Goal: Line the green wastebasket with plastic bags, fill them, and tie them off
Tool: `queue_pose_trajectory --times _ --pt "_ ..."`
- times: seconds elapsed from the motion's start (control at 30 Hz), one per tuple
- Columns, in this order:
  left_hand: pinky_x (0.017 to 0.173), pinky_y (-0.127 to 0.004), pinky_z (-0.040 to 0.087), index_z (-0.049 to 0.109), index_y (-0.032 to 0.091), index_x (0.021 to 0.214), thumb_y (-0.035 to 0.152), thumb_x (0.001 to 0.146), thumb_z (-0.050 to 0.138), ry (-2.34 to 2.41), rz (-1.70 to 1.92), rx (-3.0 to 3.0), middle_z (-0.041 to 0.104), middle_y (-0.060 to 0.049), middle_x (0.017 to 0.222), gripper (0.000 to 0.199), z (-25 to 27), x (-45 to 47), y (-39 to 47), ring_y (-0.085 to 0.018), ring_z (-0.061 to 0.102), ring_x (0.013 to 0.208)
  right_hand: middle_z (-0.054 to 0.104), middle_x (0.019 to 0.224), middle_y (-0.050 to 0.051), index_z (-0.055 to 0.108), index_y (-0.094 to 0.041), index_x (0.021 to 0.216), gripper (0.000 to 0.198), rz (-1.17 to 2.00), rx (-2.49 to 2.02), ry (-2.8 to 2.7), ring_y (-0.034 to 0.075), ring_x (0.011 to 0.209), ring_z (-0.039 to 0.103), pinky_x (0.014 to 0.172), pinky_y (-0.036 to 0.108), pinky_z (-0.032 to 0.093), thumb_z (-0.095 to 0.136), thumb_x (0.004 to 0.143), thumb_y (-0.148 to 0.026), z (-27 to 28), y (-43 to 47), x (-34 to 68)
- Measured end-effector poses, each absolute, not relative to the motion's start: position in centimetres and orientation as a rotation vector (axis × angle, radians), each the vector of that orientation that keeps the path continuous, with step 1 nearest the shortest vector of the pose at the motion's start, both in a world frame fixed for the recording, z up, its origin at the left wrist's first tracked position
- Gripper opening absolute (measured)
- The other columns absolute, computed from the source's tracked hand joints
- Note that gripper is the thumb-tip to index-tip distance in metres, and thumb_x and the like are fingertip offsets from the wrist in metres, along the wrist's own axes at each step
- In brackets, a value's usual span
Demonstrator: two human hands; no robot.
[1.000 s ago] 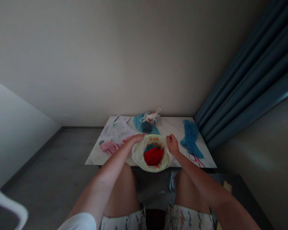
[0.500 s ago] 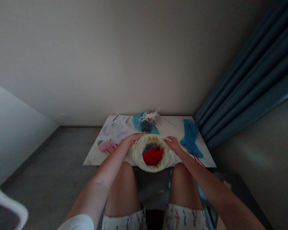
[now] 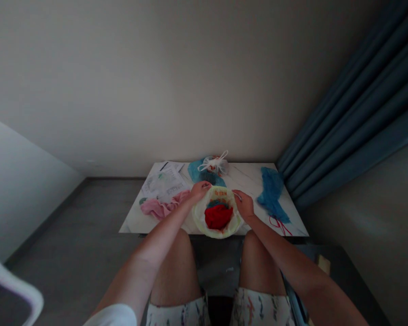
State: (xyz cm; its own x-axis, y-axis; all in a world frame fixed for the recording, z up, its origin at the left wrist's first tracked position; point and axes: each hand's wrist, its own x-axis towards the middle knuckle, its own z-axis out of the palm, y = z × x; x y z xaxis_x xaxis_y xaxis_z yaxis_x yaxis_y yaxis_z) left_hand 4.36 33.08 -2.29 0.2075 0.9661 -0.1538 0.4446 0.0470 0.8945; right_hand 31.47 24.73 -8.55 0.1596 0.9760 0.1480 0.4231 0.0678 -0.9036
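Note:
A pale yellow-white plastic bag point(image 3: 204, 222) stands open at the near edge of a small white table point(image 3: 132, 222). Inside it lie a red bundle point(image 3: 218, 216) and something blue behind it. My left hand point(image 3: 199, 191) pinches the bag's far left rim. My right hand point(image 3: 244, 205) grips the right rim. Both hands hold the mouth of the bag wide.
A pink cloth point(image 3: 159, 208) and clear packaging with papers point(image 3: 163, 183) lie to the left. A tied white bag point(image 3: 215, 164) on blue plastic sits at the back. A blue net-like piece point(image 3: 271, 192) with red string point(image 3: 279, 224) lies right. Dark curtains point(image 3: 353, 113) hang right.
My hands have drawn closer together on the bag's rim, so the mouth is narrower. More of the pink cloth shows to the left of my arm.

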Motion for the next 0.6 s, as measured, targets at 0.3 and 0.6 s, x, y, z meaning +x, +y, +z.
queue_pose_trajectory --times 0.3,0.6 --pt "0.114 -0.041 0.047 0.071 0.022 0.122 0.041 0.116 0.05 1.496 0.927 1.765 0.077 -0.014 0.127 0.029 -5.3 4.3 33.3 -0.03 0.068 0.121 0.084 0.11 0.01 0.076 -0.026 0.126 0.043 0.616 -1.66 -1.393 0.03 0.099 0.076 0.099 0.04 0.057 0.048 0.108 -0.053 -8.4 25.0 31.6" --pt "0.103 -0.042 0.052 0.073 0.022 0.119 0.058 0.088 0.088 1.54 0.77 1.559 0.079 -0.014 0.12 0.05 -2.8 -0.5 31.5 -0.036 0.068 0.12 0.078 0.107 0.011 0.067 -0.024 0.119 0.056 0.876 -1.833 -1.149 0.031 0.096 0.074 0.081 0.038 0.059 0.082 0.084 -0.065 -6.6 24.9 33.5"
